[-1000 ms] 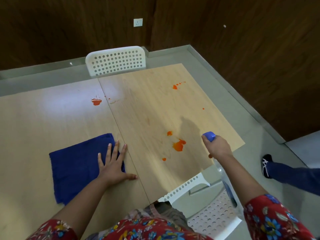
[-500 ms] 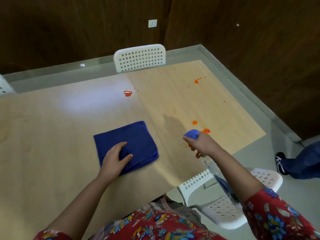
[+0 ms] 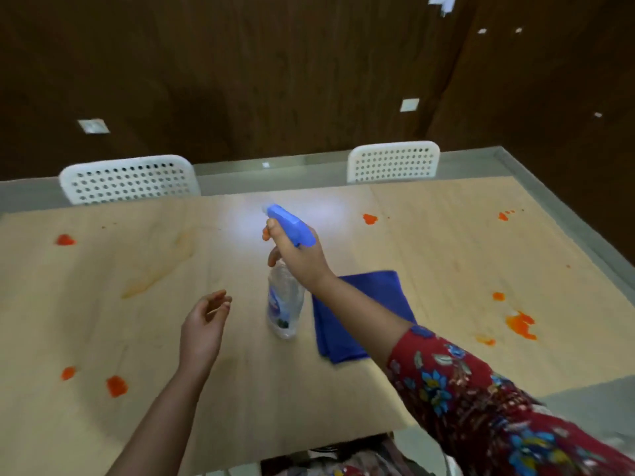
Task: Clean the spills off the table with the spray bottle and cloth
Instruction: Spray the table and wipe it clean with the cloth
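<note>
Since half a second ago the left hand has come off the cloth, and the right hand has swung the bottle in from the table's near edge to over its middle.

Right fingers are wrapped round the bottle's neck with one on the trigger. The bottle's long axis is near upright and its base is low; I cannot tell if it touches the wood. Its blue nozzle points away and to the left, towards a pale orange smear.

The left hand hovers just left of the bottle, fingers loosely curled and holding nothing.

The cloth lies flat on the table, right of the bottle and partly under the right forearm. So the free left hand is on the wrong side of the bottle for it, though still the nearer free hand.

Orange spills remain on both sides. Spraying looks like the step in hand, wiping after.
</note>
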